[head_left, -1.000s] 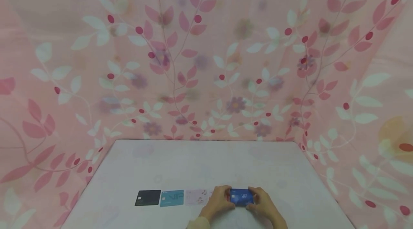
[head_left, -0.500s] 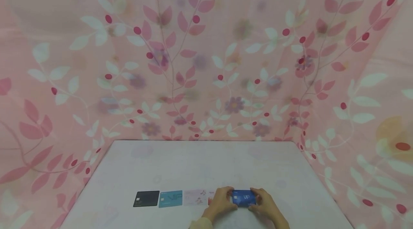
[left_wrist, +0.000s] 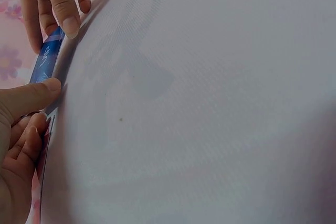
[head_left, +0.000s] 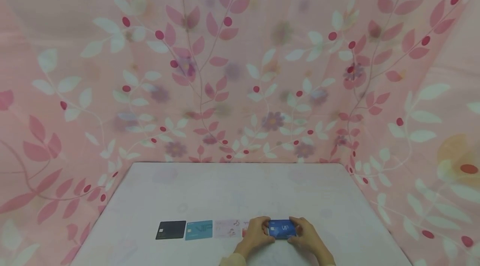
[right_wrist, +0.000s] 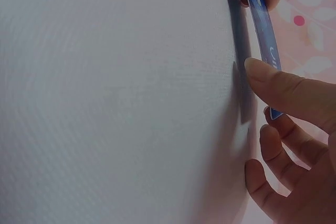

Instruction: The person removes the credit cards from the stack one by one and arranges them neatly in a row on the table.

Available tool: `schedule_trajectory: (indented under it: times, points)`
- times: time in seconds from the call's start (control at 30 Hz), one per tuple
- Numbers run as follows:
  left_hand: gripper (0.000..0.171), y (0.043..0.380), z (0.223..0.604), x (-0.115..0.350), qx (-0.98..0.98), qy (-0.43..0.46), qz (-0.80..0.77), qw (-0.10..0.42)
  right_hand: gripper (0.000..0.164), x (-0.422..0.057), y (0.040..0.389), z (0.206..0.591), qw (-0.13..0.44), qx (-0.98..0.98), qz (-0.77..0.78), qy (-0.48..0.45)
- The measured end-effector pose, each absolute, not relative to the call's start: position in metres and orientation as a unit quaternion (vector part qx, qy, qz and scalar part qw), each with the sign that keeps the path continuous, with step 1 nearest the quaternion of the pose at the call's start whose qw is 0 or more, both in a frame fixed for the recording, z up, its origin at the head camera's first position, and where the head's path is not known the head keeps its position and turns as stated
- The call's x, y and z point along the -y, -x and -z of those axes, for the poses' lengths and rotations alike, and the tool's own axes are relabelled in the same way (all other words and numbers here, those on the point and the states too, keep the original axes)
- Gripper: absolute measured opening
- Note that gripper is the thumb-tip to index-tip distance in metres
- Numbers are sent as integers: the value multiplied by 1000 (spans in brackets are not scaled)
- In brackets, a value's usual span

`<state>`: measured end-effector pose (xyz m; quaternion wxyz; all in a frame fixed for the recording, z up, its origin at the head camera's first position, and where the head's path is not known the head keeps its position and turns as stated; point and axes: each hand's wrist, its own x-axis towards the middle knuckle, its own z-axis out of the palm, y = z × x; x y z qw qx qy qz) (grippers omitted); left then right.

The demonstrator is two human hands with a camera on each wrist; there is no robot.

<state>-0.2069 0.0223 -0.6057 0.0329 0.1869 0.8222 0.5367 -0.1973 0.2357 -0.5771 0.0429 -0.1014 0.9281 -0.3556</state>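
Note:
A blue bank card [head_left: 283, 229] marked VIP is held flat between both hands, its shadow on the table right beside it in the wrist views. My left hand [head_left: 256, 232] pinches its left end, thumb at the near edge and fingers at the far side. At the right end, my right hand [head_left: 306, 234] pinches it the same way; in the right wrist view its thumb [right_wrist: 283, 85] overlaps the card's face. Just left of the left hand lies a white and red card [head_left: 245, 229], mostly hidden behind that hand.
A row of cards lies flat on the white-covered table [head_left: 232, 191]: a black card [head_left: 171, 230] leftmost, a teal VIP card [head_left: 199, 230], then a pale pink flowered card [head_left: 227, 228]. Pink floral cloth [head_left: 240, 70] hangs behind and at both sides of the table.
Both hands, holding the blue card, have shifted slightly right, away from the row, then a touch back left. More of the white and red card shows than a second ago.

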Motion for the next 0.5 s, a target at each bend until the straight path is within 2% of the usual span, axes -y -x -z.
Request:
schedule_trajectory:
  times: [0.33, 0.5]
  points:
    - [55, 206, 602, -18, -832, -195, -519, 4, 67, -232, 198, 573, 39, -921, 369, 115]
    - [57, 209, 602, -16, -843, -186, -504, 8, 68, -229, 199, 570, 43, -919, 375, 114]
